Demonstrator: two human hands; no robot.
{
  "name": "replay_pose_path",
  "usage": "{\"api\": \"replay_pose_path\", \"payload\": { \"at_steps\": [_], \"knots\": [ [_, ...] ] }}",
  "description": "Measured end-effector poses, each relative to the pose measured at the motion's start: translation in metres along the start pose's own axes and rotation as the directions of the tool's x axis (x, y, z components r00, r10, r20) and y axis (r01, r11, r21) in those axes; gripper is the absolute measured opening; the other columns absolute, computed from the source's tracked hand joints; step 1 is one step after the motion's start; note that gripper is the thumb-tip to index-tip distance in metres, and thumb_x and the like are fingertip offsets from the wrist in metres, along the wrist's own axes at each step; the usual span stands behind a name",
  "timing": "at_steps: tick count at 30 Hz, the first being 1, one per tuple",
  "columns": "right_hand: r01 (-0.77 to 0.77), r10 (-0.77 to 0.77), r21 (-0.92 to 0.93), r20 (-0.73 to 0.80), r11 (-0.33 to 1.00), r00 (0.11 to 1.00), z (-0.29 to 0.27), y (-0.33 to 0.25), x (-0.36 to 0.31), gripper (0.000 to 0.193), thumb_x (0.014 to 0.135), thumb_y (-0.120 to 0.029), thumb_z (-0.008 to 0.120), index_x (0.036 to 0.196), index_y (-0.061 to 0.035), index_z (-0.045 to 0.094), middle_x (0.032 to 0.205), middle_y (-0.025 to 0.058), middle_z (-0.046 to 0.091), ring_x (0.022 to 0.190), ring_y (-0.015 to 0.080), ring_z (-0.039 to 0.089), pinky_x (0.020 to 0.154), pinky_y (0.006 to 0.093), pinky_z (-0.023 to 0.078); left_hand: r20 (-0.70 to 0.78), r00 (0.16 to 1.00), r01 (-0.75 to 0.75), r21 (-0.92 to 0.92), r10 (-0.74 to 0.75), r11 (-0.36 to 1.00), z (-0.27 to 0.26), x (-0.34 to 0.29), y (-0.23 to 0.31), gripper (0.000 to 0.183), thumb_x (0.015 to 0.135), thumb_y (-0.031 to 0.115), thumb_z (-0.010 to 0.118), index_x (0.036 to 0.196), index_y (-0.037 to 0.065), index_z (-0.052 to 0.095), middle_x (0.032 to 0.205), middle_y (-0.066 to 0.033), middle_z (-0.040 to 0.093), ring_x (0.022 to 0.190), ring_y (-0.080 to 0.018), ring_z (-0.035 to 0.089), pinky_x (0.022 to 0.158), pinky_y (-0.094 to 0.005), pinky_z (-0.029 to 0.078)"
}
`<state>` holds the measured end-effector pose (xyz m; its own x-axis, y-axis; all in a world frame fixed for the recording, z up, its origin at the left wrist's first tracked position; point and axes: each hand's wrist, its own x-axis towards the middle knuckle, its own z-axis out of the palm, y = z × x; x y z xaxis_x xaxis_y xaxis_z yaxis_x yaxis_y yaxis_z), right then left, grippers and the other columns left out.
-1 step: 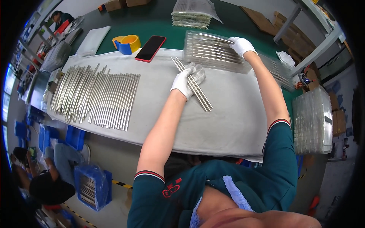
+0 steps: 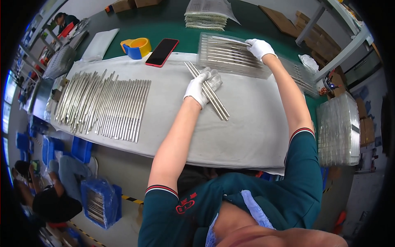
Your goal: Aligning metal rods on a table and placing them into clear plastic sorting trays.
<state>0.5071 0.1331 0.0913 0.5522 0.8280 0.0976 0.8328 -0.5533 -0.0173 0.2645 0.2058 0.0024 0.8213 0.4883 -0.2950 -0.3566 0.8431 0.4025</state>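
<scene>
My left hand (image 2: 199, 88), in a white glove, is closed around a few slim silver metal rods (image 2: 217, 104), held slantwise over the grey cloth. Crumpled clear plastic (image 2: 214, 80) shows beside its fingers. At the far side, my gloved right hand (image 2: 260, 50) pinches the right end of a metal rod (image 2: 230, 40) along the back of a clear plastic tray (image 2: 234, 73). Several similar rods lie side by side in that tray. To the left, many loose metal rods (image 2: 123, 109) are spread in a row on the cloth.
A red-edged phone (image 2: 162, 52) and a yellow-and-blue tape dispenser (image 2: 136, 48) sit behind the cloth (image 2: 173, 123). Stacked trays (image 2: 205, 16) stand at the back, and more (image 2: 338, 131) at the right. Another rod-filled tray (image 2: 299, 78) lies past my right forearm. A shelf post (image 2: 343, 53) rises there.
The rod in my right hand lies slightly lower, closer to the rods in the tray. My left hand and its rods keep their place.
</scene>
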Motion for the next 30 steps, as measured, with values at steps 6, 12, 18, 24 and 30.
{"api": "replay_pose_path", "payload": {
  "at_steps": [6,12,18,24,30],
  "knots": [
    [-0.011,0.010,-0.057,-0.017,0.998,1.000,0.001,-0.002,0.009,0.028,0.083,-0.021,0.052,0.109,-0.0199,0.061,0.106,0.0087,0.061,0.097,0.0280,0.058,0.084,0.0360,0.045,0.000,1.000,-0.016,0.002,0.016,1.000,0.002,0.001,-0.001,0.041,0.088,0.006,0.041,0.128,0.005,0.032,0.124,-0.0178,0.043,0.108,-0.0337,0.050,0.089,-0.0475,0.047],
    [0.021,-0.023,-0.075,-0.023,0.997,0.999,0.000,-0.007,0.015,0.027,0.082,-0.021,0.052,0.108,-0.0215,0.062,0.104,0.0081,0.062,0.094,0.0274,0.059,0.083,0.0354,0.046,-0.009,1.000,-0.016,0.001,0.016,1.000,-0.001,-0.001,-0.001,0.040,0.089,0.007,0.042,0.128,0.006,0.034,0.123,-0.0175,0.044,0.107,-0.0332,0.050,0.089,-0.0474,0.047],
    [-0.013,0.014,-0.094,0.011,0.995,1.000,0.001,-0.005,0.025,0.029,0.082,-0.025,0.055,0.110,-0.0185,0.061,0.106,0.0085,0.061,0.095,0.0279,0.058,0.084,0.0353,0.045,-0.015,1.000,-0.027,-0.001,0.027,1.000,0.001,-0.002,-0.001,0.037,0.089,0.007,0.042,0.126,0.006,0.036,0.121,-0.0176,0.046,0.107,-0.0331,0.050,0.088,-0.0479,0.047],
    [-0.039,0.038,-0.085,-0.018,0.996,0.999,0.010,-0.001,0.038,0.029,0.081,-0.025,0.058,0.109,-0.0184,0.062,0.105,0.0080,0.062,0.096,0.0267,0.059,0.083,0.0353,0.046,-0.019,1.000,-0.011,0.019,0.011,1.000,0.003,-0.002,0.000,0.037,0.090,0.007,0.041,0.126,0.007,0.036,0.121,-0.0175,0.046,0.108,-0.0328,0.050,0.088,-0.0478,0.047],
    [0.017,-0.061,-0.196,-0.221,0.980,0.973,0.015,-0.003,0.038,0.028,0.080,-0.026,0.058,0.107,-0.0165,0.060,0.101,0.0085,0.063,0.094,0.0274,0.059,0.078,0.0375,0.047,0.001,1.000,0.002,-0.017,-0.001,1.000,0.002,0.000,-0.002,0.040,0.090,0.007,0.042,0.128,0.007,0.034,0.121,-0.0181,0.046,0.106,-0.0330,0.051,0.087,-0.0469,0.048]
  ]
}}
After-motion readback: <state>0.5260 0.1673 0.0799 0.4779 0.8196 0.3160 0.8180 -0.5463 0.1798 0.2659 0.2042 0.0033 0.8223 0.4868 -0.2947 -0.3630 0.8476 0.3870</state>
